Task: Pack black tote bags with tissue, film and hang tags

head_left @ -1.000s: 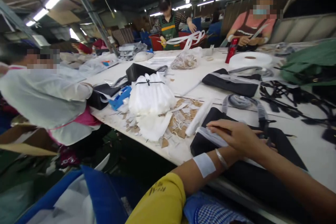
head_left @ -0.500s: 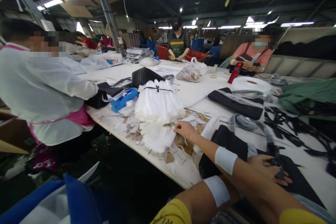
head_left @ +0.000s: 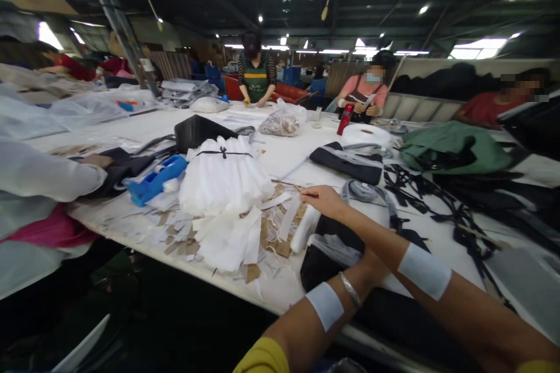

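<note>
My right hand (head_left: 326, 201) reaches across to the left, thumb and finger pinched on the end of a white fabric strip (head_left: 289, 218). The strip hangs above paper scraps beside a pile of white strips (head_left: 227, 239). My left hand (head_left: 375, 263) passes beneath my right forearm, which hides its fingers and anything in them. It is close to a black fabric piece with grey trim (head_left: 311, 265). A white roll-shaped bundle (head_left: 305, 227) lies just below my right hand. Further left stands a large white bundle (head_left: 223, 180) tied with a black cord.
A blue tape dispenser (head_left: 157, 180) sits left of the white bundle, near a co-worker's white sleeve (head_left: 48, 178). Black straps (head_left: 409, 189) and green fabric (head_left: 450, 148) lie to the right. A red bottle (head_left: 345, 119) stands farther back. The table's front edge (head_left: 175, 265) runs diagonally.
My view has turned right. My right hand has drawn a white strip away from the pile. My left hand, earlier visible at the right with a dark object, is now behind my right forearm.
</note>
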`<state>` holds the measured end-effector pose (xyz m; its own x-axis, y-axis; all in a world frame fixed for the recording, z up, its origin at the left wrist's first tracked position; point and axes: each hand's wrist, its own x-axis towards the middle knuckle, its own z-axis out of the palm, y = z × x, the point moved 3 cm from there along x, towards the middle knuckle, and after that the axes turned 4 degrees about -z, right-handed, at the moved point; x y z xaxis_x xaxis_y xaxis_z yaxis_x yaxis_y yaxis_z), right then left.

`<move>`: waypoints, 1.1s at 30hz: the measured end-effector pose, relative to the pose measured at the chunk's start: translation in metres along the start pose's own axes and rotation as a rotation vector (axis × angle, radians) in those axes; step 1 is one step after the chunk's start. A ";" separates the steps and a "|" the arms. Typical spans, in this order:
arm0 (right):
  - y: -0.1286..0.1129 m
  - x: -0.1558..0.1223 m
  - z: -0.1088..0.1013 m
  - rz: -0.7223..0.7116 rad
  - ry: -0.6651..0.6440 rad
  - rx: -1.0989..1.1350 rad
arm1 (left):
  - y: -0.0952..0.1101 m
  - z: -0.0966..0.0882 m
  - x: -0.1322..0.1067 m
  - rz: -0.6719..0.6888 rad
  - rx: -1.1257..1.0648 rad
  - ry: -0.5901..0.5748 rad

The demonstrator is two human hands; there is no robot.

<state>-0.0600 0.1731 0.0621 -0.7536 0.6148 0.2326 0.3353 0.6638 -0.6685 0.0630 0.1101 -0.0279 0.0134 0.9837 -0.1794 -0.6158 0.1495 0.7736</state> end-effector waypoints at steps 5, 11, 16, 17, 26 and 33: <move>0.025 -0.076 -0.088 0.131 0.122 0.015 | -0.008 0.008 0.003 -0.117 -0.007 -0.155; 0.060 -0.199 -0.163 0.397 0.163 -0.176 | -0.003 0.005 0.006 -0.284 -0.099 -0.196; 0.080 -0.236 -0.149 0.405 0.208 -0.344 | -0.003 0.010 0.006 -0.224 0.089 -0.191; 0.082 -0.236 -0.144 0.397 0.230 -0.310 | -0.004 0.010 0.006 -0.190 0.128 -0.174; 0.124 -0.217 -0.111 0.754 0.372 0.545 | 0.002 0.016 0.009 -0.163 0.209 -0.109; 0.119 -0.216 -0.109 0.652 0.497 1.028 | 0.037 0.011 -0.004 -0.144 0.372 -0.097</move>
<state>0.2036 0.1654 0.0093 -0.2567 0.9338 -0.2494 -0.1909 -0.3019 -0.9340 0.0485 0.1125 0.0080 0.1640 0.9522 -0.2578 -0.2759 0.2952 0.9147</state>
